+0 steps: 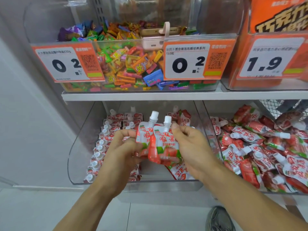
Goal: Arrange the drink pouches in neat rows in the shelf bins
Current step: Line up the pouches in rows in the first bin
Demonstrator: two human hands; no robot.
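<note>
Two clear bins sit on the lower shelf, a left bin (73,157) and a right bin (215,142), both holding red-and-white strawberry drink pouches with white screw caps. In the left bin a row of pouches (100,147) runs along the left wall from front to back, about ten caps showing, with more rows (123,120) standing at the back; the exact count there cannot be told. The right bin carries a loose heap of pouches (260,147), too many and too overlapped to count.

Two pouches are held upright side by side above the middle of the left bin, caps up: a left pouch (144,135) and a right pouch (166,144) that overlaps it slightly in front. The left hand (121,147) grips the left pouch by its left edge, fingers curled round it. The right hand (191,147) pinches the right pouch at its upper right corner, thumb on the front just beside the spout. One more pouch (180,174) lies flat in the bin under the right hand.

Above, the upper shelf (133,96) bears a clear bin of mixed sweets (130,67) with two orange price tags reading 0.2, and a third tag reading 1.9 at the right. A shoe (220,219) shows on the floor
</note>
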